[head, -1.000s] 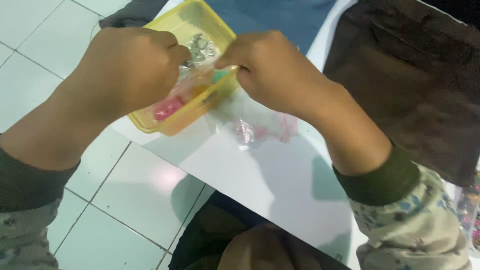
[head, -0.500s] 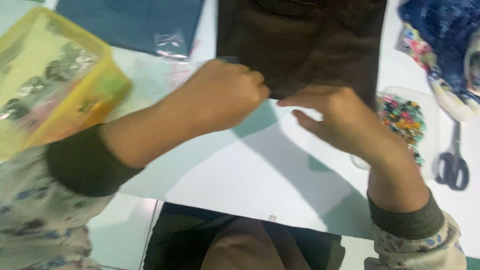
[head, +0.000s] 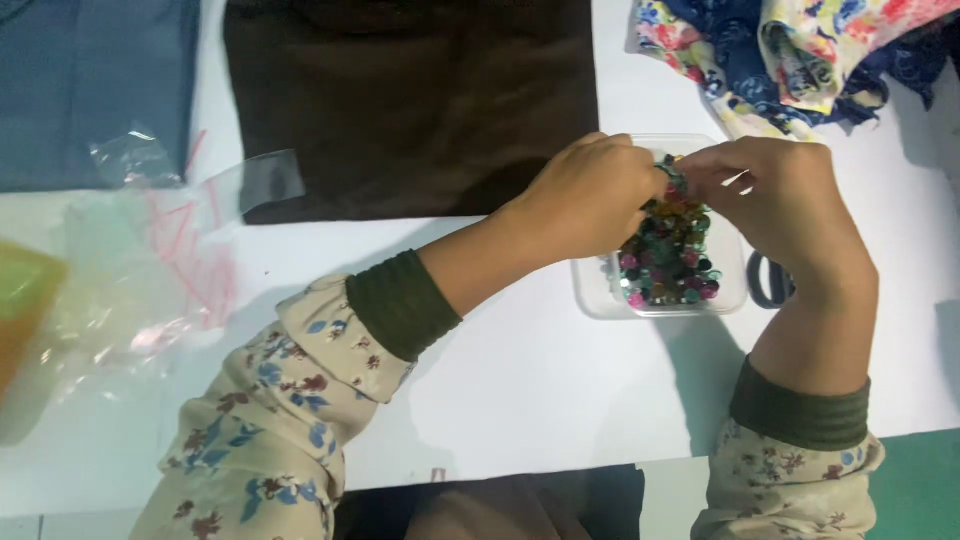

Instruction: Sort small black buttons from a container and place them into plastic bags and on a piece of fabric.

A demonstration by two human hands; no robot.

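Observation:
A clear square plastic box (head: 592,294) full of small coloured beads (head: 667,262) stands on the white table (head: 520,380). Both my hands hover over it, fingertips meeting above the beads. My left hand (head: 590,195) and my right hand (head: 780,195) pinch the same small dark beaded piece (head: 672,175) between them. What exactly the piece is stays too small to tell.
A dark brown cloth (head: 410,100) lies behind the box, a blue cloth (head: 90,80) at far left, patterned fabrics (head: 790,55) at top right. Clear plastic bags (head: 150,250) and a yellow container's edge (head: 20,300) sit left. Scissor handles (head: 768,280) peek out under my right hand.
The view swung right, away from the yellow container. Both hands moved from there across the table to the bead box and now pinch a small piece above it.

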